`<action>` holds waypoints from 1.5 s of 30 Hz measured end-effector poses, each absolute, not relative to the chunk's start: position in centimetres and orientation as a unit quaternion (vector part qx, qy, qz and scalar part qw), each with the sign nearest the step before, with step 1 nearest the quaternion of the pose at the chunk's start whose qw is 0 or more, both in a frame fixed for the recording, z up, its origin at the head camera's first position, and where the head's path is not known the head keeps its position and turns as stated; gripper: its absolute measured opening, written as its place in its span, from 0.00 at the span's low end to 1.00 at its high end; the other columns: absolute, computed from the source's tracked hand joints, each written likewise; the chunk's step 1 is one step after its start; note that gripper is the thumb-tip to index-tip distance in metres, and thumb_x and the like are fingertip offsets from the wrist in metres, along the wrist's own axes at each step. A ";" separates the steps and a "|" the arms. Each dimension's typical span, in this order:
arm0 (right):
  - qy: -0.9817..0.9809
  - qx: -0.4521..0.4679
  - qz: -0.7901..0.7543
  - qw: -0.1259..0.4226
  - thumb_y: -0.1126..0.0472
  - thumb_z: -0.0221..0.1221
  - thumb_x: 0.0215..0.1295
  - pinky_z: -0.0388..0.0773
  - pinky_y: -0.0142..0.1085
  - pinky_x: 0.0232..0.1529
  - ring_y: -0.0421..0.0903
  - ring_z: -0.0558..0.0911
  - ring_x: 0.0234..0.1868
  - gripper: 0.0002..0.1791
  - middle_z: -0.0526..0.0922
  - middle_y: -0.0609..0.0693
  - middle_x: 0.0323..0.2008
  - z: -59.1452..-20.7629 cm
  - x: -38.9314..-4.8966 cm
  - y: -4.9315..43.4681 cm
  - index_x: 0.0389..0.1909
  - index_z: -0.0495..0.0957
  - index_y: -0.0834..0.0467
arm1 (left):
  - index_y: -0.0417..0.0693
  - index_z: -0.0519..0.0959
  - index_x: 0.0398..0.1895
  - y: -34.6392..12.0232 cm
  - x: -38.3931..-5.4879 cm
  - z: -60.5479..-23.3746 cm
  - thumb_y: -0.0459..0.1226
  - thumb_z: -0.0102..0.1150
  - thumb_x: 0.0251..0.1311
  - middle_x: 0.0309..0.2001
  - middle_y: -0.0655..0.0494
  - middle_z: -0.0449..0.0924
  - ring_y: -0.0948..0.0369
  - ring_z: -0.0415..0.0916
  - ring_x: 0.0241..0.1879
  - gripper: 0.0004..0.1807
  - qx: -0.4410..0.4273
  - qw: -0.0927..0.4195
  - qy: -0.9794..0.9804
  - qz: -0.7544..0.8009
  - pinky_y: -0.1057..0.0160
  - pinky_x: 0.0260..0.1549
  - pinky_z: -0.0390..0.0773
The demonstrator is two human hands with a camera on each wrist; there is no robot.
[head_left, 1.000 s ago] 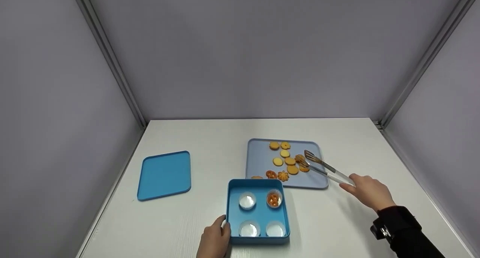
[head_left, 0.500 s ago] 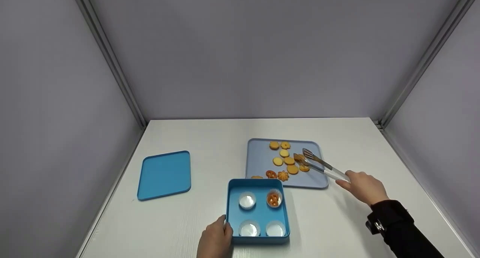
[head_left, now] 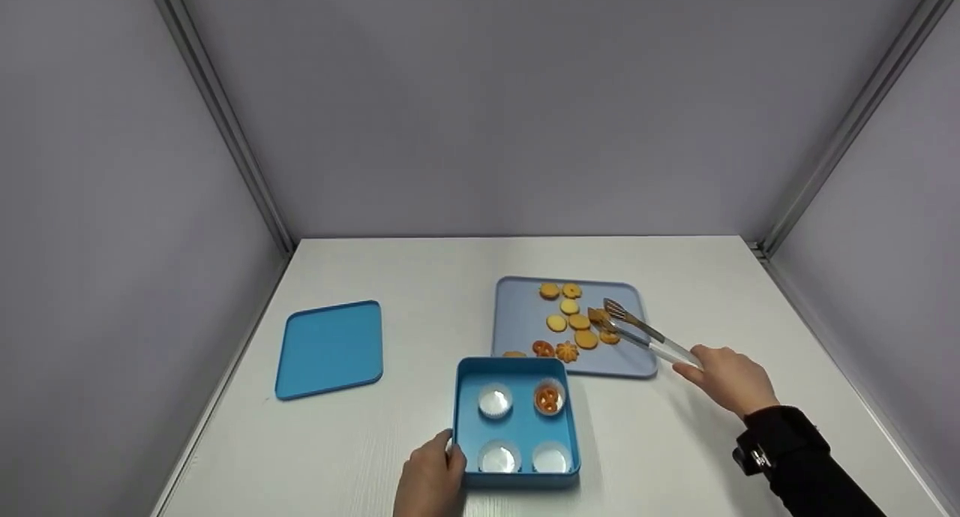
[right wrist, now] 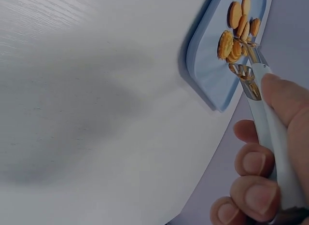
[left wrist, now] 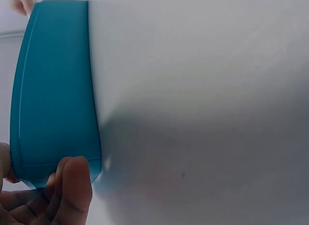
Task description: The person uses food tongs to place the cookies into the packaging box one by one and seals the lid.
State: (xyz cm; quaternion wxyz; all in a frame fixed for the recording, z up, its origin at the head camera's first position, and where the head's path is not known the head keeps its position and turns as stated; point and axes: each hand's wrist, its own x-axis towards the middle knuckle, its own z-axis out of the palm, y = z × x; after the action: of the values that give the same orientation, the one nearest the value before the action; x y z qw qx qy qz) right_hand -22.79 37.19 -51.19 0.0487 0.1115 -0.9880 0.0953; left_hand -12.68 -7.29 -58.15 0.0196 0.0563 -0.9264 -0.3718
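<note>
My left hand (head_left: pixel 431 473) grips the front left corner of a blue box (head_left: pixel 522 428), its thumb at the rim. In the left wrist view, fingers (left wrist: pixel 76 186) press against the box's outer wall. Several white paper cups (head_left: pixel 495 402) stand in the box; the back right cup holds pretzel-shaped cookies (head_left: pixel 548 400). My right hand (head_left: pixel 729 382) holds tongs (head_left: pixel 679 350) by their white handles. The tips of the tongs are over the right side of a grey-blue tray (head_left: pixel 517 307), right at a brown cookie (head_left: pixel 598 316). In the right wrist view, the tongs' slotted ends stand slightly apart beside a ridged cookie (right wrist: pixel 225 45).
Round and flower-shaped cookies (head_left: pixel 568 352) lie scattered on the tray, whose front left part is hidden behind the box. A flat blue lid-like tray (head_left: pixel 330 350) lies at the left of the white table (head_left: pixel 442 277). Grey panels (head_left: pixel 510 112) enclose the back and sides.
My right hand and the tongs have shifted slightly left, and the near tip has moved onto the brown cookie. My left hand and the box have stayed nearly still.
</note>
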 end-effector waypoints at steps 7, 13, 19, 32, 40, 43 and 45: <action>-0.987 0.110 0.098 0.071 0.48 0.64 0.69 0.68 0.41 0.16 0.45 0.71 0.16 0.18 0.74 0.48 0.18 -51.2 -21.8 37.5 0.35 0.78 0.61 | 0.34 0.84 0.50 -7.3 -12.5 -58.3 0.34 0.59 0.65 0.28 0.56 0.80 0.64 0.73 0.26 0.15 0.052 0.023 -0.927 -0.370 0.55 0.30 0.81; -0.981 0.131 0.091 0.107 0.48 0.65 0.68 0.68 0.40 0.15 0.44 0.71 0.16 0.17 0.75 0.48 0.18 -49.6 -20.4 36.5 0.38 0.78 0.59 | 0.38 0.86 0.47 -7.1 -12.6 -58.4 0.34 0.62 0.62 0.26 0.59 0.73 0.66 0.70 0.24 0.13 0.068 0.040 -0.930 -0.358 0.62 0.26 0.77; -0.968 0.181 0.093 0.145 0.51 0.68 0.65 0.61 0.34 0.16 0.38 0.63 0.16 0.13 0.66 0.39 0.17 -48.2 -18.7 34.2 0.38 0.77 0.54 | 0.37 0.86 0.45 -7.3 -12.7 -58.4 0.33 0.62 0.62 0.27 0.59 0.72 0.66 0.71 0.26 0.11 0.075 0.041 -0.922 -0.378 0.64 0.26 0.77; -0.938 0.293 0.079 0.167 0.48 0.71 0.60 0.66 0.32 0.17 0.33 0.70 0.18 0.16 0.82 0.40 0.23 -48.2 -16.1 29.7 0.41 0.78 0.50 | 0.38 0.86 0.46 -7.7 -12.8 -58.3 0.33 0.63 0.61 0.33 0.56 0.82 0.62 0.83 0.33 0.12 0.087 0.033 -0.892 -0.442 0.63 0.31 0.85; -0.932 0.326 0.075 0.137 0.45 0.68 0.64 0.70 0.34 0.17 0.35 0.74 0.18 0.16 0.82 0.40 0.22 -49.1 -15.9 28.1 0.40 0.78 0.52 | 0.39 0.86 0.47 -7.7 -12.6 -58.2 0.33 0.63 0.61 0.36 0.56 0.83 0.60 0.84 0.34 0.12 0.101 0.022 -0.883 -0.459 0.61 0.33 0.86; -0.932 0.330 0.077 0.126 0.44 0.66 0.65 0.70 0.34 0.17 0.35 0.75 0.18 0.16 0.82 0.41 0.23 -49.4 -15.9 27.7 0.40 0.78 0.52 | 0.39 0.86 0.48 -7.7 -12.5 -58.2 0.34 0.63 0.62 0.37 0.56 0.83 0.60 0.84 0.35 0.13 0.111 0.015 -0.879 -0.463 0.60 0.34 0.86; -0.933 0.330 0.079 0.117 0.43 0.65 0.66 0.70 0.34 0.18 0.34 0.74 0.18 0.16 0.82 0.40 0.23 -49.4 -15.9 27.5 0.40 0.78 0.51 | 0.40 0.86 0.48 -7.7 -12.5 -58.2 0.34 0.63 0.62 0.37 0.56 0.83 0.60 0.84 0.35 0.13 0.115 0.014 -0.879 -0.463 0.59 0.35 0.86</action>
State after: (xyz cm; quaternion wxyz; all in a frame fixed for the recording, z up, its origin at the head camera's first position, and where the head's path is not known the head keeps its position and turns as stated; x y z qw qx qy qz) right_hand -15.92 27.45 -49.43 0.1167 0.3301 -0.9334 0.0789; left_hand -12.50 -7.69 -58.17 0.0139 0.1153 -0.8790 -0.4625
